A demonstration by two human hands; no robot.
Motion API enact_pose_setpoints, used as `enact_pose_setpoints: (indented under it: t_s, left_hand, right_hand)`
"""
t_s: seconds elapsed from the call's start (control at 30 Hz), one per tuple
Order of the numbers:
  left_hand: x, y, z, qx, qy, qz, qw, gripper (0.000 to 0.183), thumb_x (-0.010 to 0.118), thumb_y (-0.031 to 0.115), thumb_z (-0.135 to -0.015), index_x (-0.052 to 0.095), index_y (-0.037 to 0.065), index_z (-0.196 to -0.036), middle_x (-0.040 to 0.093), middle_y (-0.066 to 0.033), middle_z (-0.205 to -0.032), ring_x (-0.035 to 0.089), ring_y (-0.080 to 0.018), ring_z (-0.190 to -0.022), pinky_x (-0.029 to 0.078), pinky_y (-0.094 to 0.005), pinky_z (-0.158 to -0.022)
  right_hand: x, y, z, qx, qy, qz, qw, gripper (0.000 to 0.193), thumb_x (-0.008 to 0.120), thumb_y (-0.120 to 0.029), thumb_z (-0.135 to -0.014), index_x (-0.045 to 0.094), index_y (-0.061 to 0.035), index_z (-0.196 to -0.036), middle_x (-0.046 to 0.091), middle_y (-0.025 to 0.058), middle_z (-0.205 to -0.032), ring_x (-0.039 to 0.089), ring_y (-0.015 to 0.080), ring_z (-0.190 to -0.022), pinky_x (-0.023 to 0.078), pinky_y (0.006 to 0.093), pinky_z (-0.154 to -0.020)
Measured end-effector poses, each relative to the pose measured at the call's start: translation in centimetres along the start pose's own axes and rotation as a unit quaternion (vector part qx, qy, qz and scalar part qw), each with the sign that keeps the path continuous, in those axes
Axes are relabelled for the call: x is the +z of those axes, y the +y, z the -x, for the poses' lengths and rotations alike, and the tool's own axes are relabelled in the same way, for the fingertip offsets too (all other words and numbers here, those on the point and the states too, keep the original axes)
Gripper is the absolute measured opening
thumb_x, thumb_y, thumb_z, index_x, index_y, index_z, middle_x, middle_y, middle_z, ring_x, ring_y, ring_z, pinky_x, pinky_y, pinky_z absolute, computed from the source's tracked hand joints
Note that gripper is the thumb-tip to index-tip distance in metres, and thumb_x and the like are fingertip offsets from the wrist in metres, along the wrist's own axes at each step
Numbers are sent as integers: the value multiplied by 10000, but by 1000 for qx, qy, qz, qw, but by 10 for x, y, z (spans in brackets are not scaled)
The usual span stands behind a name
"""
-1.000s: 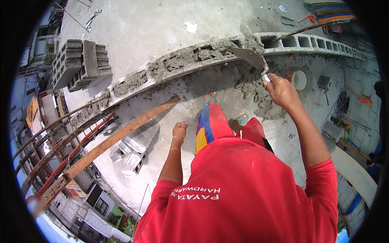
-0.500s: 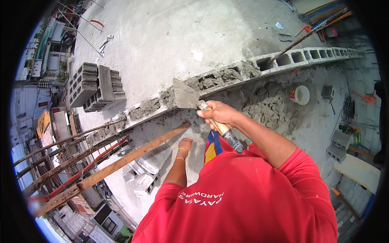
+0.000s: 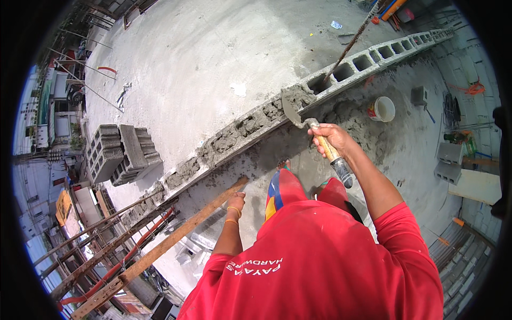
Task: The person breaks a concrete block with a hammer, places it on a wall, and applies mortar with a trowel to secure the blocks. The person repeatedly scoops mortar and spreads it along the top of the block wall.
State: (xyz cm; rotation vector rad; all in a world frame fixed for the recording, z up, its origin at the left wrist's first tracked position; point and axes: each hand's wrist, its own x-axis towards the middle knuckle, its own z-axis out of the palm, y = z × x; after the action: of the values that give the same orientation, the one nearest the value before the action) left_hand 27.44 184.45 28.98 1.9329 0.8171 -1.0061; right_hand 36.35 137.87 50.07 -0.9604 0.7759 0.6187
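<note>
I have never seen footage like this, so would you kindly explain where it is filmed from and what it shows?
There is no machine here: a person works bare-handed, filmed by a wide fisheye camera worn on the head, looking down, so straight edges look bent. The right hand grips a trowel by its handle. The left hand is beside a wooden plank; whether they touch is unclear. Ahead runs a row of hollow concrete blocks, partly filled with grey mortar. A white bucket and stacked blocks stand on the concrete surface.
</note>
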Motion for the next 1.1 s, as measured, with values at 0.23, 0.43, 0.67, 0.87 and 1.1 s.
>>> enact_pose_setpoints:
  t_s: [0.23, 0.43, 0.67, 0.87, 1.1]
  left_hand:
    - [1, 39, -7, 16, -48, -3, 999, 327, 611, 338, -931, 630, 147, -1195, 653, -22, -1127, 624, -212, -980, 446, -389, -754]
    - [20, 58, 12, 17, -6, 21, 1000, 219, 680, 260, -925, 669, 70, -1034, 652, -8, -911, 564, -144, -781, 484, -309, -745]
    - [76, 52, 30, 129, 18, -155, 979, 324, 684, 243, -933, 645, 27, -1172, 689, -75, -1087, 640, -182, -950, 500, -327, -831]
    - [210, 68, 101, 250, -1, -164, 954, 370, 717, 201, -900, 643, -1, -1202, 698, -180, -1152, 678, -292, -1034, 516, -367, -943]
    - [319, 43, 74, 330, -55, -476, 813, 609, 744, 287, -833, 542, 67, -1365, 500, -222, -1415, 495, -420, -1282, 412, -485, -1079]
  right_hand:
    - [-43, -16, 17, -44, 16, -75, 996, 249, 609, -282, -976, 636, -69, -1102, 586, 33, -735, 553, 136, -500, 484, 317, -431]
    - [-73, -7, 18, -40, -8, -135, 990, 285, 612, -338, -983, 633, -75, -1090, 584, 30, -719, 555, 143, -501, 483, 314, -426]
    - [-154, 71, 66, -99, -47, -120, 987, 276, 677, -259, -967, 543, -69, -1116, 576, 40, -750, 578, 152, -544, 499, 304, -476]
    - [-256, 202, 30, -49, 161, 129, 977, 270, 702, -250, -903, 570, -37, -1002, 586, 50, -699, 566, 137, -548, 477, 319, -493]
    - [-335, 385, -127, -13, 261, 242, 934, 460, 760, -323, -810, 616, 14, -1088, 708, 216, -913, 692, 387, -900, 538, 447, -805]
